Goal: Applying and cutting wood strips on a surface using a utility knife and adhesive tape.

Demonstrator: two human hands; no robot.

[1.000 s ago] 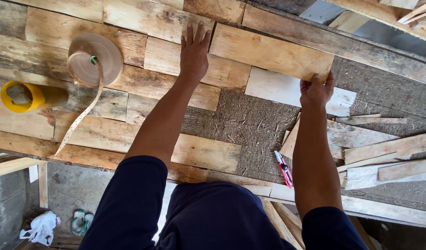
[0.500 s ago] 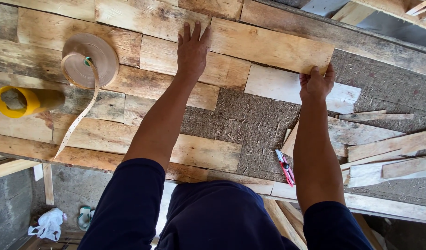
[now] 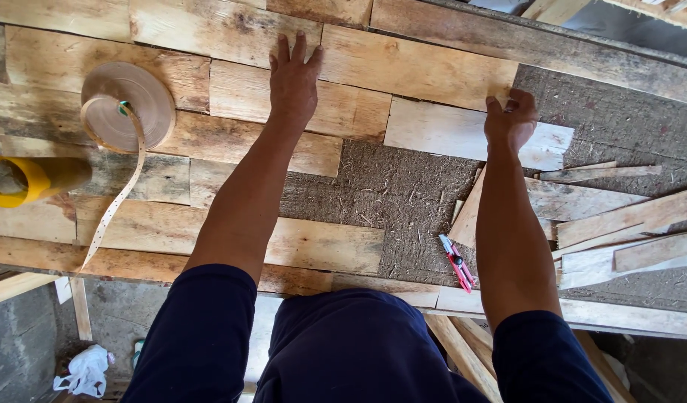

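The pale short plank (image 3: 463, 134) is being pinned near its right end by the right hand (image 3: 511, 119), fingers curled down onto it, nothing actually gripped. Its long axis is lying left-right along the counter (image 3: 403, 209), just under the long far plank (image 3: 418, 67). The left hand (image 3: 293, 82) is being pressed flat, fingers spread, onto the boards left of it, so the right is nearer.

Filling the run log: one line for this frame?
left hand: flat on wood strip | right hand: fingers at strip's right end | pale piece: below | red cutter: idle on board
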